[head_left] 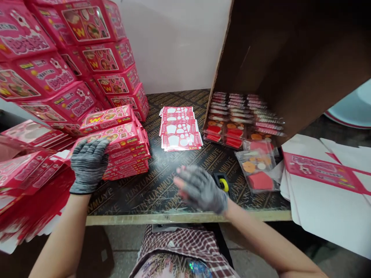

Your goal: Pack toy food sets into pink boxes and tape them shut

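Note:
My left hand (89, 166), in a grey knit glove, lies at the left end of a stack of pink printed boxes (127, 150). Its fingers reach flat over the upper boxes; its thumb is hidden. Over the front middle of the dark table hovers my right hand (201, 189), gloved with bare fingertips and smeared by motion. Its fingers stretch to the left, and nothing shows in them. Beyond it is an overlapping row of pink-and-white printed cards with cut-outs (181, 129). A black tape cutter with a yellow part (222, 183) lies just behind the right wrist.
A tall stack of pink window boxes (101, 58) stands at the back left. Flat pink cartons (34, 181) pile up at the left. An upright brown carton (261, 50) shelters rows of clear packets (232, 112). Loose packets (259, 166) and white-backed flat cartons (327, 193) lie right.

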Available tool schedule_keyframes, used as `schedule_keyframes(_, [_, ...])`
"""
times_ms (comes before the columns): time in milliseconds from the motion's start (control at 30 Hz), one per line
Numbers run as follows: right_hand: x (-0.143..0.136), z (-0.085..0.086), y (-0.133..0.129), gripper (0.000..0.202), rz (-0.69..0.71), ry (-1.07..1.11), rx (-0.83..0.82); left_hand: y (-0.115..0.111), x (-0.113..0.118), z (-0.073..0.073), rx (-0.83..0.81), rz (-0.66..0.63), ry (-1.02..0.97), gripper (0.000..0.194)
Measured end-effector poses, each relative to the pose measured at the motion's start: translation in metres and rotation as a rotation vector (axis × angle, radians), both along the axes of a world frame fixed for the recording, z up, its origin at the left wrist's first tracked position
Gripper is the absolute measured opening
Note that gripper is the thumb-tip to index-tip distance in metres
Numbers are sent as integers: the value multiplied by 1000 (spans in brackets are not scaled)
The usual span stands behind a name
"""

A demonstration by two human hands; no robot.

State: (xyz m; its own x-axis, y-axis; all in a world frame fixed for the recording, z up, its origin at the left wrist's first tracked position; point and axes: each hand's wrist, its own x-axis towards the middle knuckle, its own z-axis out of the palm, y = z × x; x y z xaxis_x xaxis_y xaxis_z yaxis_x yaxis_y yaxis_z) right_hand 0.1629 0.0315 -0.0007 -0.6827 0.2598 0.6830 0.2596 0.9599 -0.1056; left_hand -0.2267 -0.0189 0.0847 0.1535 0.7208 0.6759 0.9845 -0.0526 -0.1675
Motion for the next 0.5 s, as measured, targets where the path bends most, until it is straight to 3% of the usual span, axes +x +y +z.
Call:
schedule_keyframes(67, [-8,-29,61,45,-357,-213,-429,10,-17,-18,-23,-21,8,40])
schedule_keyframes(167, [-12,-61,156,67,-661,-334,-683,19,-26,-35,-40,-61,23,51])
schedule_keyframes(233, [-12,-71,203,78,-804,-389,-808,19,-19,-34,28,-63,37,64])
schedule_keyframes(333, [-19,-82,242,90,-965,-412,-915,6,16,-20,233,-82,20,79])
schedule_keyframes(400, [-29,-90,252,97,-1053,-420,-957,-4,55,-15,326,-203,-46,83])
schedule_keyframes(500, [-45,-103,258,106,-1177,-358,-977,-5,118,-31,157,-478,-144,81])
